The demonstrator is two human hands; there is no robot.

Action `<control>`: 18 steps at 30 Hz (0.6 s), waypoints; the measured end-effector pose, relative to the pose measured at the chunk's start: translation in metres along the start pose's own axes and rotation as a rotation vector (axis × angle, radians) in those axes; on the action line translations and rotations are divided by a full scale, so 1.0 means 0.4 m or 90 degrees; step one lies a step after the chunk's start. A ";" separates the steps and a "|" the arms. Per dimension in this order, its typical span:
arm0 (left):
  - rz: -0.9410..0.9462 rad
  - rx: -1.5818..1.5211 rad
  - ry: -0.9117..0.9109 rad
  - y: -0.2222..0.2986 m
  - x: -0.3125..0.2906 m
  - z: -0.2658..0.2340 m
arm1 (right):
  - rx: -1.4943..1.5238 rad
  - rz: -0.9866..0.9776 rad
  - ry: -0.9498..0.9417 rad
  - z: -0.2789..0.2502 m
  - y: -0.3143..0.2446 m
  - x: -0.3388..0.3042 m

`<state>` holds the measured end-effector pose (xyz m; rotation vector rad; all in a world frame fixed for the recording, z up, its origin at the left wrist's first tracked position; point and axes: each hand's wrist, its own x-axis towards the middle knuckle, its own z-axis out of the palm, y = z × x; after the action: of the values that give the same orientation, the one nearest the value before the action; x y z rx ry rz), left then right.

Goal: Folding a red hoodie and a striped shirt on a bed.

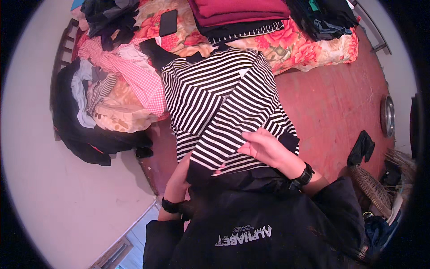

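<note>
A black-and-white striped long-sleeved shirt [224, 105] lies in front of me, its upper part against the bed's edge and its lower part at my lap. The sleeves are folded in across the body, one slanting down toward me to a black cuff [199, 172]. My right hand [266, 147] is closed on the striped cloth beside that sleeve, thumb on top and fingers partly beneath. At the black cuff, my left hand [180, 175] grips the sleeve end; most of its fingers are hidden behind the cloth. A black band circles each wrist.
A floral-covered bed [291, 49] stands ahead, bearing a black phone [168, 22], folded maroon cloth [242, 12] and dark clothes [324, 20]. Loose clothes [125, 107] heap at the left. A round metal dish [388, 115] and a woven basket [371, 190] are at the right.
</note>
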<state>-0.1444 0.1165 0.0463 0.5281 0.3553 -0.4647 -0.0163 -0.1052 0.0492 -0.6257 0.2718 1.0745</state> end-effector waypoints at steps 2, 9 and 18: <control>0.068 0.313 0.081 0.003 0.007 0.044 | -0.031 -0.001 0.011 0.008 0.000 -0.003; 0.058 0.417 0.159 -0.005 0.039 -0.023 | -0.103 0.000 0.039 0.008 0.006 -0.002; 0.167 0.397 0.054 0.007 0.068 -0.051 | -0.100 -0.024 0.037 -0.007 0.018 0.002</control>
<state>-0.1242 0.1211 0.0189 1.1884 0.2123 -0.2920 -0.0221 -0.1040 0.0442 -0.8011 0.2265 1.0486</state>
